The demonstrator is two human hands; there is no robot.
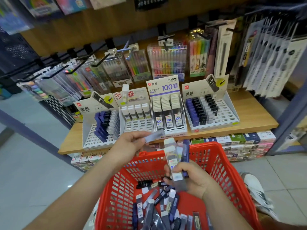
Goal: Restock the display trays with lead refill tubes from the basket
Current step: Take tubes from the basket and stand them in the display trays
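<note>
At mid-frame the left hand (pixel 131 144) pinches one grey lead refill tube (pixel 154 135) just below the display trays (pixel 138 127), while the right hand (pixel 192 179) grips a bunch of refill tubes (pixel 172 155) upright over the red basket (pixel 216 163).

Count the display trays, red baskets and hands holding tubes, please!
Display trays: 4
Red basket: 1
Hands holding lead refill tubes: 2
Total: 7
</note>
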